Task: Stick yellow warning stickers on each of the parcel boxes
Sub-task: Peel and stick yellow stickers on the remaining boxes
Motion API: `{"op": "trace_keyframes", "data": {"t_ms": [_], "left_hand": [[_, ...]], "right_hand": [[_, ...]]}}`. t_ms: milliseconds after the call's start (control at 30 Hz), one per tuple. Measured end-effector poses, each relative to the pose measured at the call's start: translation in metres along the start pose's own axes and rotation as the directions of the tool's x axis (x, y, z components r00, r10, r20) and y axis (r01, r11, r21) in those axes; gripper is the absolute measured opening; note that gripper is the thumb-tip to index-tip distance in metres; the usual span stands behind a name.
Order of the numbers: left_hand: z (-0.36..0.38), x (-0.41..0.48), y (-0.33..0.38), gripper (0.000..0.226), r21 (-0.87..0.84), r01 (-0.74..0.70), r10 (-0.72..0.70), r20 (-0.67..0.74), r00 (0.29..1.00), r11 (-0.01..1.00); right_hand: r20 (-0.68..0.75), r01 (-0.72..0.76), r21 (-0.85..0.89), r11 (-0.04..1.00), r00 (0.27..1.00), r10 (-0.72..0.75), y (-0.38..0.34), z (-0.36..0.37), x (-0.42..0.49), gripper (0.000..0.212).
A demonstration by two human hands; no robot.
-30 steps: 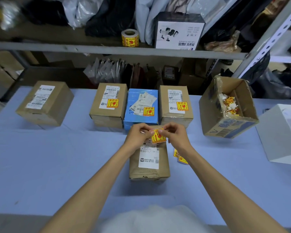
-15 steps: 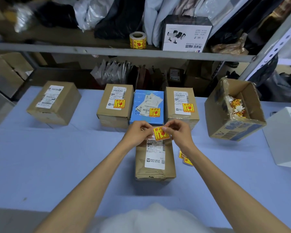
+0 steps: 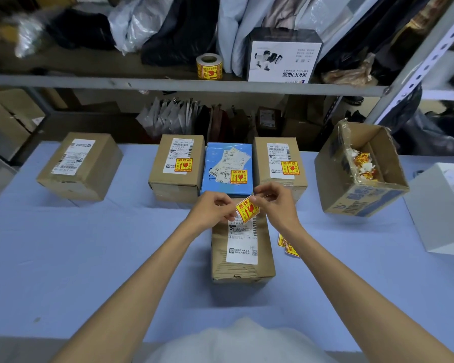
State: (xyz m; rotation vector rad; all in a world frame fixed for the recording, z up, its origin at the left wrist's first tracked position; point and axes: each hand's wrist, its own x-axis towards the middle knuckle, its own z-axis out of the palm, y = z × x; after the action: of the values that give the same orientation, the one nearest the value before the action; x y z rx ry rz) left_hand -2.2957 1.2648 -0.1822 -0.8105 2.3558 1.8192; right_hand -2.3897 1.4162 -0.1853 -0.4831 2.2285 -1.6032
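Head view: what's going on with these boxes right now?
A person pinches a yellow sticker between left hand and right hand over the near box, which shows none yet. Behind it, the blue box and both brown neighbours already carry stickers; the far-left box does not. Spare stickers lie right of the near box.

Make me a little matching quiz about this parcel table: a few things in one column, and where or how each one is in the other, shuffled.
Things:
1. blue parcel box
2. far-left brown parcel box
3. sticker roll
4. loose yellow warning sticker

States:
A. stands on the shelf
B. pinched between the left hand and the right hand
C. already bears a yellow sticker
D. shipping label only, no yellow sticker

Pairs: 1-C, 2-D, 3-A, 4-B.
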Motion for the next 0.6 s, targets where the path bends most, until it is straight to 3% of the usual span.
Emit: {"op": "trace_keyframes", "data": {"t_ms": [100,200,267,600], "left_hand": [[0.0,-0.003,-0.001,0.007,-0.071,0.029,-0.031,-0.031,0.999,0.997],[-0.001,-0.005,0.001,0.011,-0.157,0.03,-0.04,-0.062,0.997,0.987],[0.0,-0.006,0.003,0.009,-0.208,0.026,-0.04,-0.066,0.997,0.978],[0.003,-0.008,0.006,0.01,-0.244,0.006,-0.016,-0.041,0.999,0.97]], "right_hand": [[-0.101,0.243,-0.269,0.932,0.955,-0.278,0.001,0.005,-0.007,0.02],[0.037,0.42,-0.44,0.794,0.892,-0.451,-0.001,0.014,-0.014,0.015],[0.109,0.431,-0.45,0.782,0.896,-0.431,-0.001,0.02,-0.016,0.01],[0.116,0.351,-0.377,0.857,0.936,-0.332,-0.001,0.02,-0.014,0.013]]}}
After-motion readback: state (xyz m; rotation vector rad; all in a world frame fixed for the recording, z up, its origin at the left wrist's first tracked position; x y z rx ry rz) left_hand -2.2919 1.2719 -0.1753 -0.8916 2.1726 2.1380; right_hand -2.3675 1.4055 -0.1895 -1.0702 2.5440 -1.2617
